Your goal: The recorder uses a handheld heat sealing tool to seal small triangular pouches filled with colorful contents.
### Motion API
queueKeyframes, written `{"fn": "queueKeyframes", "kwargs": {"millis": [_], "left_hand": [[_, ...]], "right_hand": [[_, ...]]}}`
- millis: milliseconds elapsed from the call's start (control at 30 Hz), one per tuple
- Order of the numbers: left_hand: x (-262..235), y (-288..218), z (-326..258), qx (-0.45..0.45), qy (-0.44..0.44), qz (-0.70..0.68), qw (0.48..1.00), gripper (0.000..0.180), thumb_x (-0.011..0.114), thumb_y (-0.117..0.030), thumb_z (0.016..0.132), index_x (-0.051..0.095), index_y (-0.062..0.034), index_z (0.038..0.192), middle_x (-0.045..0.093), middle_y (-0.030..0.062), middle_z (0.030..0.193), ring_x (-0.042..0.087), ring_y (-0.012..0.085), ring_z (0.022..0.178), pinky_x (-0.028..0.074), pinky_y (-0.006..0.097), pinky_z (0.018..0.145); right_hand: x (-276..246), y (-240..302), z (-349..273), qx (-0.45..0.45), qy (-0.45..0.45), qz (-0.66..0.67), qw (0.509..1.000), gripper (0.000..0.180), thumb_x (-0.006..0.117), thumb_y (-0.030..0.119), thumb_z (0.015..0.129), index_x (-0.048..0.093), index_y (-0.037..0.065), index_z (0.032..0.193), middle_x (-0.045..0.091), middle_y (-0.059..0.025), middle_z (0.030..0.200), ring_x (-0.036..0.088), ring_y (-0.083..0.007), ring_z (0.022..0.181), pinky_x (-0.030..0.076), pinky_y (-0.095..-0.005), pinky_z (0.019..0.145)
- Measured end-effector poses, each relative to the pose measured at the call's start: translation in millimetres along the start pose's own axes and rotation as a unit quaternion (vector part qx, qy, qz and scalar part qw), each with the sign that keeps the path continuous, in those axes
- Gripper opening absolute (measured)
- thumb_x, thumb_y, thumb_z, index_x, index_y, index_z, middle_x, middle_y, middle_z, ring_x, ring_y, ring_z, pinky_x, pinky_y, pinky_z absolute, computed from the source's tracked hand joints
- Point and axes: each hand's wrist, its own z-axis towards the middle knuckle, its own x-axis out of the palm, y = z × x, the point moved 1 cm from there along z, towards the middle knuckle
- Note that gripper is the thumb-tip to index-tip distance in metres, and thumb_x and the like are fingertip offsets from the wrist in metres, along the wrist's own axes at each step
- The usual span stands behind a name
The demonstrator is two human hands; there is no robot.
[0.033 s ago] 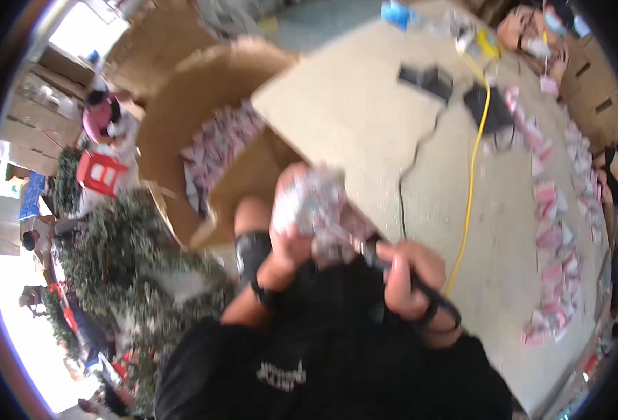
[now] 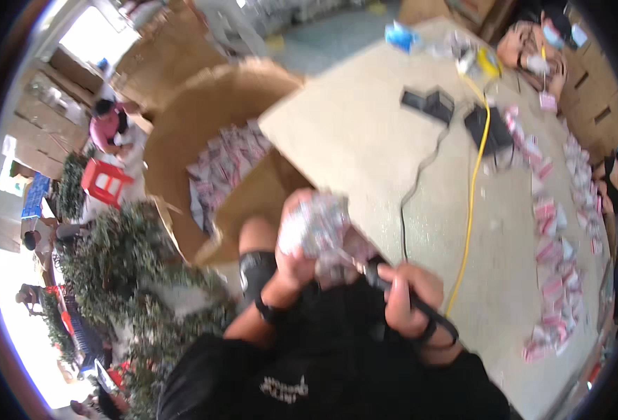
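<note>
Two hands are seen close to the chest: a bunch of white-and-pink packets [image 2: 316, 224] is clasped in the left hand [image 2: 296, 260], fingers wrapped round it, while a dark handled tool [image 2: 393, 287] is gripped tight in the right hand [image 2: 408, 297], just beside the bunch. Bundling appears to be under way; a steady hold on the bunch is probably needed next. An open cardboard box [image 2: 183, 133] of like packets stands beyond the left hand, with the bench [image 2: 365, 140] stretching ahead.

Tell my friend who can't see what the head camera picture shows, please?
A person's left hand holds a bunch of small pink-and-white packets while the right hand grips a dark tool beside them. An open cardboard box of similar packets stands at the left of a pale table.
</note>
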Motion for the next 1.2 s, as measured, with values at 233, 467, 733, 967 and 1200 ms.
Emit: {"fn": "queueKeyframes", "kwargs": {"millis": [233,467,733,967,1200], "left_hand": [[2,0,-6,-0.009,0.038,-0.007,0.999,0.095,0.080,-0.041,0.076,0.030,-0.0027,0.146,0.039,0.0187,0.149,0.045,0.0337,0.136,0.040,0.048,0.112],[4,-5,-1,0.007,0.069,0.034,0.997,0.093,0.077,-0.042,0.080,0.027,-0.0005,0.146,0.042,0.0198,0.145,0.050,0.0334,0.131,0.043,0.046,0.110],[4,-11,8,0.017,0.066,0.039,0.997,0.095,0.080,-0.043,0.077,0.029,-0.0030,0.147,0.037,0.0200,0.152,0.045,0.0346,0.137,0.041,0.049,0.111],[-2,-15,16,0.004,0.018,-0.074,0.997,0.087,0.072,-0.044,0.081,0.032,-0.0069,0.148,0.046,0.0178,0.143,0.052,0.0337,0.129,0.043,0.047,0.109],[-5,-13,18,0.000,-0.020,-0.083,0.996,0.084,0.071,-0.046,0.083,0.034,-0.0081,0.147,0.051,0.0139,0.138,0.053,0.0294,0.128,0.044,0.044,0.108]], "right_hand": [[2,-1,-13,0.015,-0.055,0.032,0.998,0.013,0.060,0.007,0.088,0.071,-0.001,0.087,0.068,-0.0132,0.073,0.064,-0.0263,0.057,0.048,-0.0324,0.052],[3,-3,-9,0.055,-0.057,0.052,0.995,0.017,0.059,0.009,0.090,0.071,-0.002,0.086,0.064,-0.0107,0.066,0.059,-0.0187,0.053,0.043,-0.0287,0.049],[14,-13,-20,-0.033,-0.205,0.085,0.975,0.025,0.050,0.022,0.094,0.054,-0.001,0.086,0.055,-0.0113,0.068,0.046,-0.0135,0.051,0.035,-0.0261,0.046],[14,-17,-24,-0.013,-0.232,0.157,0.960,0.024,0.054,0.022,0.093,0.054,-0.002,0.097,0.056,-0.0102,0.074,0.048,-0.0109,0.049,0.039,-0.0228,0.047],[16,-11,-17,-0.010,-0.206,0.131,0.970,0.021,0.052,0.017,0.092,0.052,-0.001,0.103,0.052,-0.0094,0.079,0.047,-0.0118,0.052,0.037,-0.0248,0.047]]}}
